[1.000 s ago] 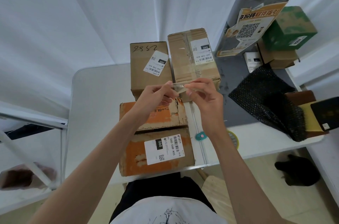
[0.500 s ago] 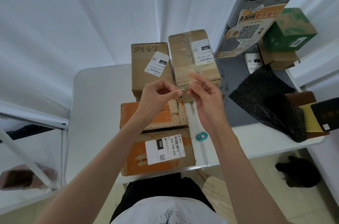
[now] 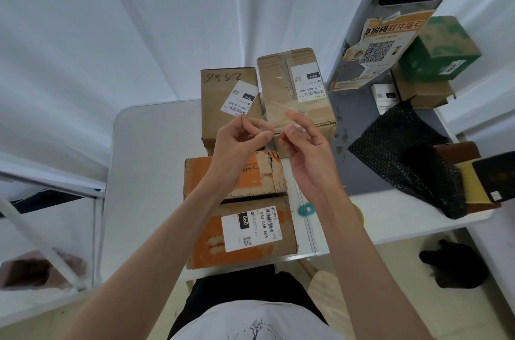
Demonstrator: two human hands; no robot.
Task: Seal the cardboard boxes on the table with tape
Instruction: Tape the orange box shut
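Note:
Three cardboard boxes sit on the white table (image 3: 145, 172). An orange box (image 3: 245, 231) with a white label lies nearest me, its flap seam visible. Behind it stand a plain brown box (image 3: 223, 105) with handwritten digits and a taller taped brown box (image 3: 292, 94). My left hand (image 3: 239, 142) and my right hand (image 3: 303, 144) are raised above the boxes, close together. Each pinches an end of a clear strip of tape (image 3: 278, 116) that stretches up between the fingertips.
A small teal cutter (image 3: 306, 210) lies on the table right of the orange box, with a yellow roll partly hidden behind my right forearm. Black bubble wrap (image 3: 404, 155) covers the grey surface to the right. A green box (image 3: 440, 50) stands at the back right.
The crumpled tape between my fingers has been pulled out into a flatter strip. Both hands rose slightly and moved a little apart.

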